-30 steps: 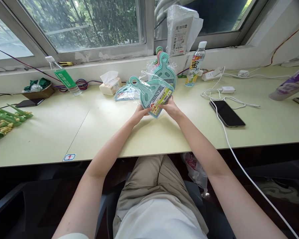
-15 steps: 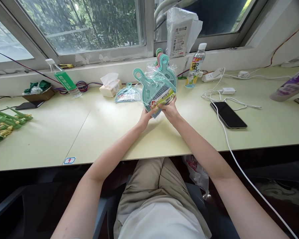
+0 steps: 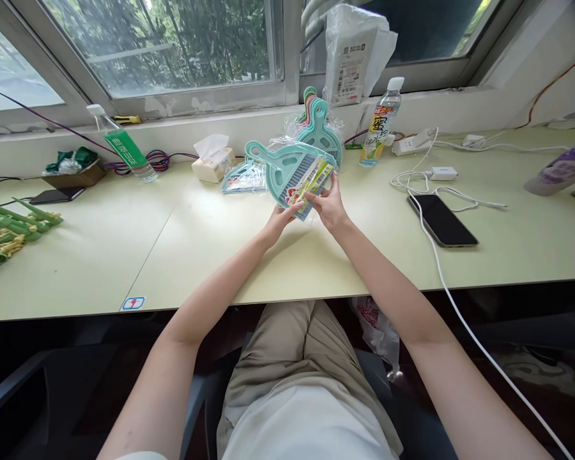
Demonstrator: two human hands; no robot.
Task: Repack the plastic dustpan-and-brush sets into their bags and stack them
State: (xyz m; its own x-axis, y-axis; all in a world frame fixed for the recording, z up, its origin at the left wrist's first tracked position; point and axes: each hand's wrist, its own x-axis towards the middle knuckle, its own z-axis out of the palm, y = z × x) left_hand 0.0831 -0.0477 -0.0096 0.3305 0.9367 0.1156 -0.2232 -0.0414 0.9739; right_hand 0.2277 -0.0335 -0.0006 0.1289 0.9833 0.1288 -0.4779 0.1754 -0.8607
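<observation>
Above the table, both my hands grip a teal mini dustpan and brush set (image 3: 282,172) in clear wrapping, its round handle tilted to the upper left. My left hand (image 3: 280,223) holds the lower left edge, thumb on the printed label. On the right edge is my right hand (image 3: 330,203), its thumb also over the label and its other fingers partly behind. Another wrapped dustpan set (image 3: 242,177) lies on the table just left of it. Behind, a stack of wrapped dustpan sets (image 3: 320,128) leans by the wall, partly covered by the held one.
A tissue pack (image 3: 214,163) and a green-labelled bottle (image 3: 127,150) stand left. To the right are a yellow-labelled bottle (image 3: 381,124), a phone (image 3: 443,220) and white cables (image 3: 416,179). Green plastic pieces (image 3: 14,230) lie far left. The table's front edge (image 3: 249,302) is near me.
The held dustpan set swung more upright and then tilted back left, its label turning with it. My hands stay on its lower edges; the grip shifts slightly.
</observation>
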